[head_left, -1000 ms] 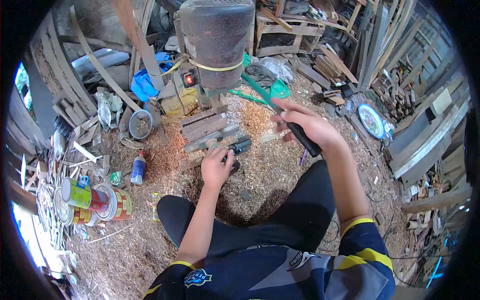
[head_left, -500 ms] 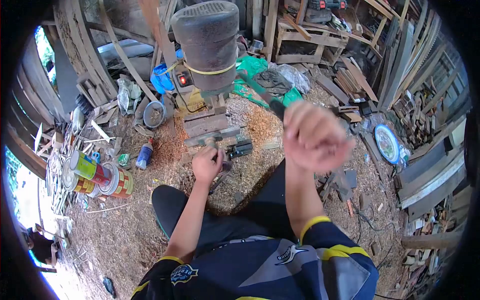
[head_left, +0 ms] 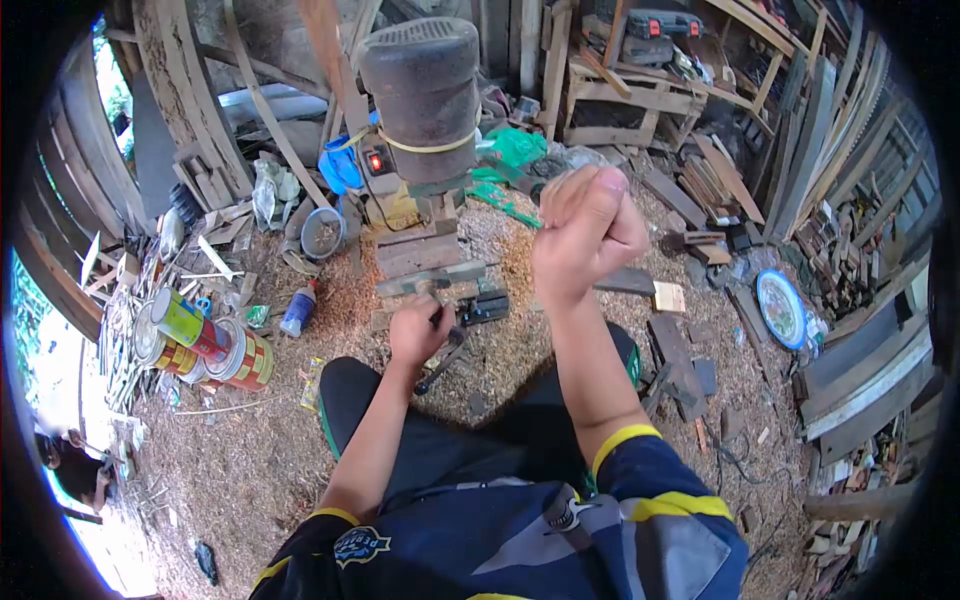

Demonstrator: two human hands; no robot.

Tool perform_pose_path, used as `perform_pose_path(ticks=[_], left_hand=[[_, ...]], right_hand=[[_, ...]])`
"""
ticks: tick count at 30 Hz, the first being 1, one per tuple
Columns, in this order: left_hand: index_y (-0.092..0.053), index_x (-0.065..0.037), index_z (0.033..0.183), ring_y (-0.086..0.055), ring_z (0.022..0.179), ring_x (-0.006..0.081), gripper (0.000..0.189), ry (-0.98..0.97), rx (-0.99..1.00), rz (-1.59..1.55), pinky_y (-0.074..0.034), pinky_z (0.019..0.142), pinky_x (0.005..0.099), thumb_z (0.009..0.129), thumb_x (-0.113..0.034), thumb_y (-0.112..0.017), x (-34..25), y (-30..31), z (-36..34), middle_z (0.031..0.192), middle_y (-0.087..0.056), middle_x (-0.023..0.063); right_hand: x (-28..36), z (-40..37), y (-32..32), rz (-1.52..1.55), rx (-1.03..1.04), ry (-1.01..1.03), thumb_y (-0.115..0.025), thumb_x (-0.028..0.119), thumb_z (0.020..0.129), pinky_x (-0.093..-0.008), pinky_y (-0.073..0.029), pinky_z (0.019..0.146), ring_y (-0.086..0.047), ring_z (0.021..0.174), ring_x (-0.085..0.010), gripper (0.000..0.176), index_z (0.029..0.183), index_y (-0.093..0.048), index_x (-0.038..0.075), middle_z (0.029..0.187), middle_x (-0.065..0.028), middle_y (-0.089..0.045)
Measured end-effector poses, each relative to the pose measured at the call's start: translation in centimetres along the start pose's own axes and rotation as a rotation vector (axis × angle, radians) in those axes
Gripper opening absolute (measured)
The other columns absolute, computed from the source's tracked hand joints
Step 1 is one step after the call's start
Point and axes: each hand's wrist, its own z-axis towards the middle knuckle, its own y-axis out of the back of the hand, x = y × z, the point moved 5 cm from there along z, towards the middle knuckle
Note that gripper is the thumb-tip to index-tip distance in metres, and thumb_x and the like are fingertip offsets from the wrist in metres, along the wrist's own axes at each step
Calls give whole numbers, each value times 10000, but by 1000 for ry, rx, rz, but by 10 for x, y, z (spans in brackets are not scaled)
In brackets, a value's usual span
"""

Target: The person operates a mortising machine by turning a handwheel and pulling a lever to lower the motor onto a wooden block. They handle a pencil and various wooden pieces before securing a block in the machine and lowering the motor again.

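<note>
The grey motor housing [head_left: 420,110] of what looks like a drill press rises in front of me. My right hand [head_left: 592,235] is raised and closed in a fist around the end of the machine's lever [head_left: 515,178]; the grip itself is hidden by my fingers. Lower down, my left hand [head_left: 420,328] is closed around a small pale wooden piece [head_left: 428,287] at the machine's base, among wooden blocks [head_left: 415,256]. A black metal clamp or vise part [head_left: 487,306] lies just right of it. The drill bit is hidden beneath the motor.
A lit red switch [head_left: 376,161] sits left of the motor. Paint cans [head_left: 240,355], a bottle [head_left: 298,308] and a bucket [head_left: 323,232] stand on the left. Boards [head_left: 675,365] and a round patterned tray [head_left: 780,308] lie to the right. Wood shavings cover the floor.
My right hand has moved up and slightly left, with its fist turned. The left hand stays at the wooden piece. The whole view has shifted a little.
</note>
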Motion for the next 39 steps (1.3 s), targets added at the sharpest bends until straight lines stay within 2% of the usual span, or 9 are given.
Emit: perform_pose_path(ticks=[7,12,19,20,23,25,27,30,39], left_hand=[[-637,-2,738,-666,805,431,220,-39,76,-204,-533,725,509,865,-97,-789,3,-4,2,794,-656,205],[-442,7,1080,-584,734,403,331,-89,36,-362,-475,670,471,905,-14,-721,3,-1,-6,743,-525,159],[-418,-15,1121,-559,699,409,405,-314,21,-180,-467,650,491,867,-18,-733,-7,0,3,732,-496,155],[-444,-20,1173,-562,707,403,454,-152,50,-241,-481,659,484,835,-17,-747,2,-8,-4,715,-516,154],[-453,-26,1357,-570,717,390,614,-196,45,-247,-500,671,467,825,-23,-759,9,-17,-6,721,-562,143],[-599,-31,1351,-589,729,386,561,-164,29,-321,-515,688,480,817,-32,-768,9,-12,-7,722,-599,127],[-771,-56,1093,-615,748,380,261,-130,20,-201,-525,722,490,834,-78,-787,8,-8,-5,745,-631,115],[-737,-63,788,-635,793,386,103,-108,67,-94,-531,770,493,839,-127,-799,2,-9,-3,786,-658,119],[-588,-78,719,-602,793,362,223,-168,2,-91,-508,760,471,809,-89,-792,1,-6,3,742,-549,95]], right_hand=[[-13,25,-10,-139,-10,26,-549,163,1167,-283,-242,447,-373,480,-47,535,655,-432,59,567,23,-455],[-10,47,-26,-179,-20,-24,-624,91,1099,-308,-258,490,-350,555,-50,470,663,-481,-11,550,7,-407],[-16,46,-21,-161,-23,-73,-605,126,1122,-287,-242,480,-365,533,-33,504,642,-489,23,568,38,-449],[-18,46,-19,-121,-4,-77,-587,169,1148,-272,-238,464,-371,494,-33,546,626,-475,54,567,43,-464],[-11,44,-10,-64,79,-90,-560,162,1154,-285,-258,468,-349,489,-56,552,624,-440,65,568,17,-443],[-9,44,-5,-105,161,-78,-503,162,1149,-308,-283,478,-350,480,-99,538,624,-424,72,565,-13,-443],[-9,42,-1,180,349,-79,-467,155,1121,-325,-300,488,-373,469,-140,505,624,-432,71,564,-33,-465],[10,13,11,187,361,-50,-442,151,1100,-341,-305,487,-366,458,-163,478,628,-439,76,560,-34,-456],[-13,62,-36,10,54,-193,-525,189,1172,-297,-240,453,-295,435,-80,595,599,-388,103,514,4,-403]])
